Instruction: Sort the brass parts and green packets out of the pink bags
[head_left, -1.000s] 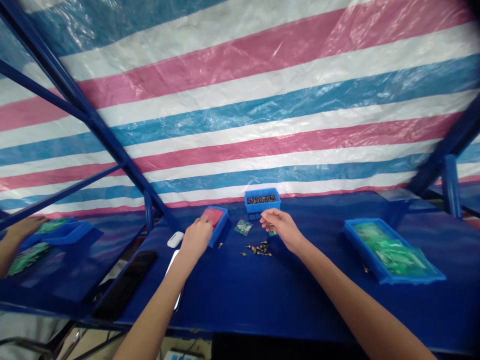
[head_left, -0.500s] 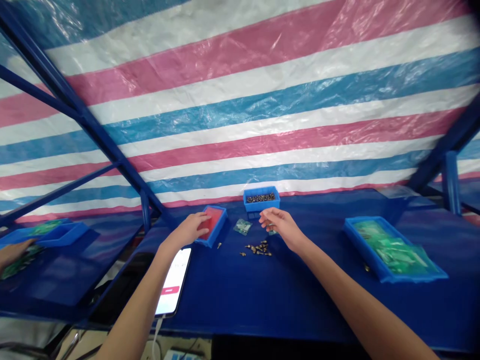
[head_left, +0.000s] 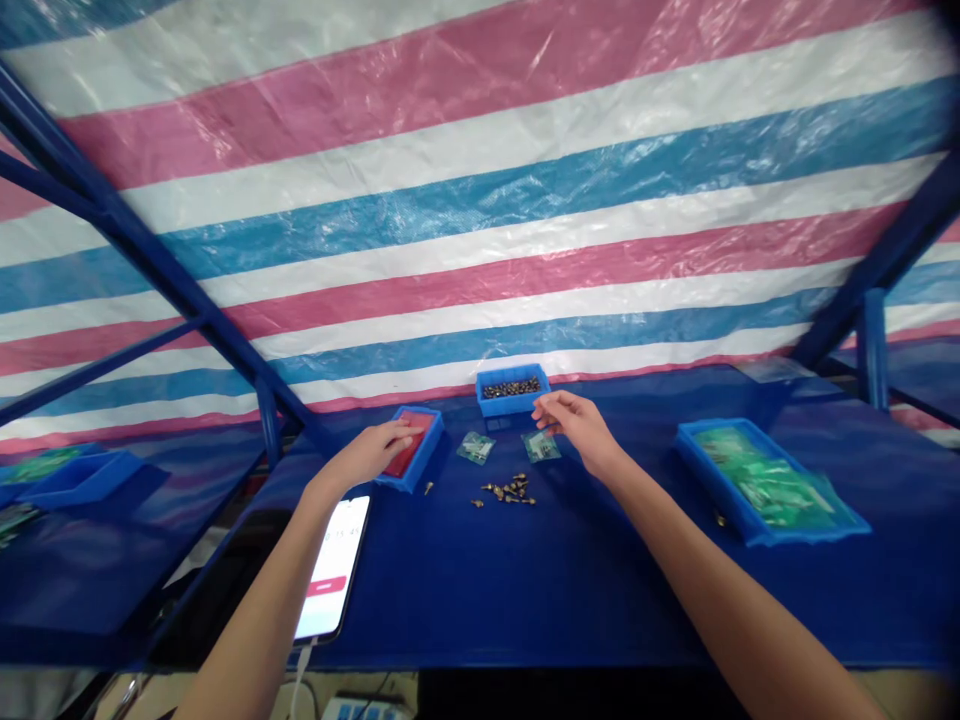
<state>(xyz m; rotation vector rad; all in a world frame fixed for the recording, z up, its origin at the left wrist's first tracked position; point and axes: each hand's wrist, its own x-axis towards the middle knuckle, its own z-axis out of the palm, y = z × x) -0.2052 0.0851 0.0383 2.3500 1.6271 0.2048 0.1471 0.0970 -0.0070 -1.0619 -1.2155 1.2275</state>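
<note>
My left hand [head_left: 367,455] reaches into a small blue bin [head_left: 409,486] of thin red plastic pieces [head_left: 405,455]. Its thumb and fingers come together on the top one. To the right, my right hand [head_left: 577,425] is pinched shut just above a small clear packet [head_left: 541,446]; anything between its fingertips is too small to make out. A second clear packet [head_left: 476,447] lies between the hands. Several brass-coloured fittings [head_left: 511,489] are heaped on the blue table nearer me, with a single fitting [head_left: 428,488] by the left bin.
Behind the packets stands a blue bin [head_left: 513,403] of small metal parts. A blue tray [head_left: 739,500] of green plastic packets sits at right. A lit phone [head_left: 334,570] on a cable lies beside my left forearm. Another blue bin [head_left: 82,480] is on the neighbouring table.
My right hand has lifted off to the right, uncovering the packet beneath it. My left thumb and fingers have drawn closer together over the red pieces. The view has shifted slightly.
</note>
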